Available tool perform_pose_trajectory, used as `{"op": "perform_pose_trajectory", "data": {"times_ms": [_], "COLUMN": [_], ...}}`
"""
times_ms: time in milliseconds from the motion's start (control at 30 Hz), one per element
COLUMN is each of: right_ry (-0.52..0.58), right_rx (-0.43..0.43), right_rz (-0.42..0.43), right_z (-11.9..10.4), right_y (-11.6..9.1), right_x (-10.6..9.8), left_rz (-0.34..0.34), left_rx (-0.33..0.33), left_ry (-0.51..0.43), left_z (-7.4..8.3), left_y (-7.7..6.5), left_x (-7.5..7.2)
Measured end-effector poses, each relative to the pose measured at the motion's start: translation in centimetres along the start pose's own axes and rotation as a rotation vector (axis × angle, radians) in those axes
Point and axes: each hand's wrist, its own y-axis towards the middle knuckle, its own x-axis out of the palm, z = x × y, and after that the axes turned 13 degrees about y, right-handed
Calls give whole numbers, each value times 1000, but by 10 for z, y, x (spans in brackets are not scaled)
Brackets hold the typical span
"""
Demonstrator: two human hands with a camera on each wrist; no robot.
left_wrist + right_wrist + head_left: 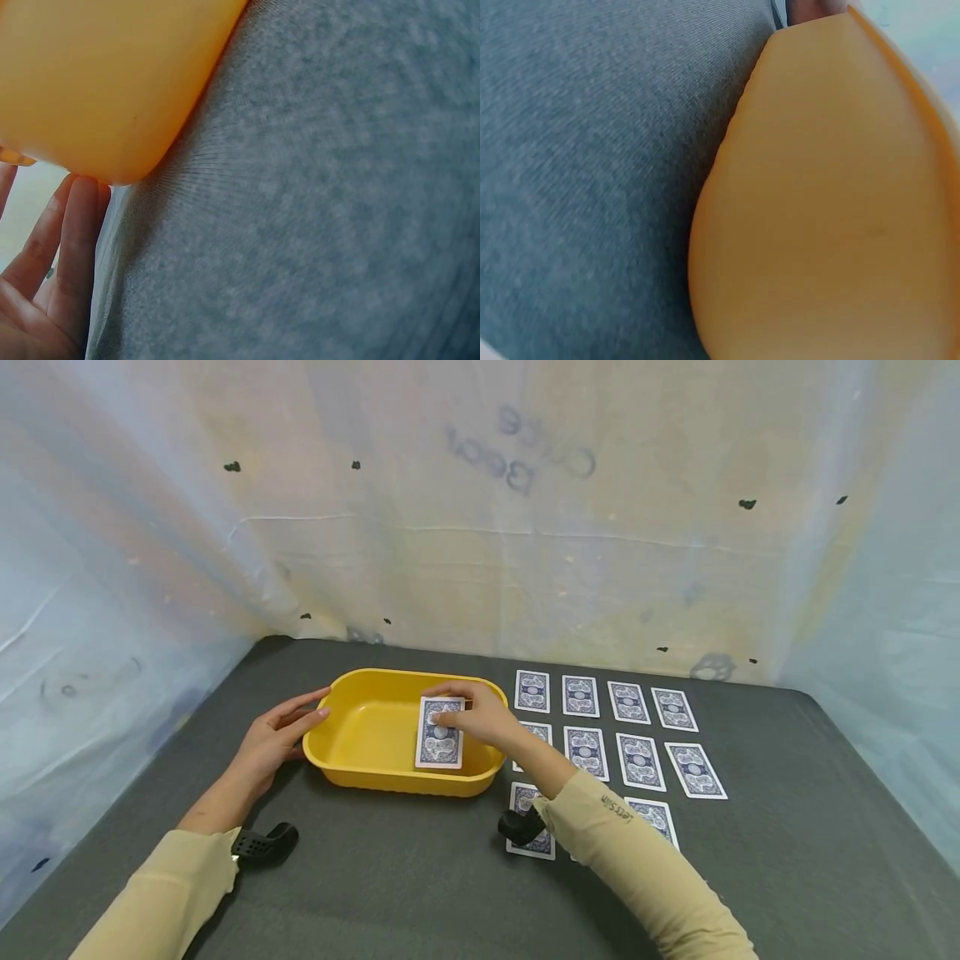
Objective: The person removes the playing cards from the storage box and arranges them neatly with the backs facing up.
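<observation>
A yellow plastic tub (360,781) stands on the dark cloth. Over its right part, my right hand (480,714) pinches a playing card (440,747), blue patterned back showing, thumb on the card's face toward me and the other fingers behind. My left hand (273,739) rests against the tub's left end with its fingers fairly straight. In the left wrist view the fingers (75,232) touch the outside of the tub (112,90). The right wrist view holds mostly the tub's outer wall (825,195); the card is out of sight there.
Several playing cards (581,696) lie face down in rows right of the tub, such as one at the right edge (696,771). The right forearm covers part of the nearer cards (652,817). A plastic sheet (487,585) hangs behind and beside the table.
</observation>
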Motion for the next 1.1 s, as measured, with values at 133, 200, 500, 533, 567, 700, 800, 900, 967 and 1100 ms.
{"op": "perform_pose_trajectory", "data": {"times_ms": [133,200,500,533,567,700,800,900,967,1100], "right_ry": [-11,-16,-18,-32,-44,-62,-71,-80,-75,-76], "right_rx": [9,19,30,28,23,32,50,49,41,18], "right_rz": [41,67,126,130,132,141,150,149,142,125], "right_z": [-1,-2,1,2,3,6,7,10,12,14], "right_y": [-4,-8,-24,-26,-28,-36,-42,-48,-53,-64], "right_x": [-7,-13,-42,-45,-48,-57,-64,-70,-75,-85], "left_rz": [0,2,21,22,23,25,22,22,20,22], "left_rx": [5,8,16,17,16,9,7,7,7,5], "left_ry": [1,0,8,10,9,6,0,-7,-7,0], "left_z": [0,0,-1,-1,-1,-1,-1,-1,-1,-1], "left_y": [0,0,1,1,1,1,0,0,-1,-1], "left_x": [0,1,2,1,1,0,0,0,0,0]}}
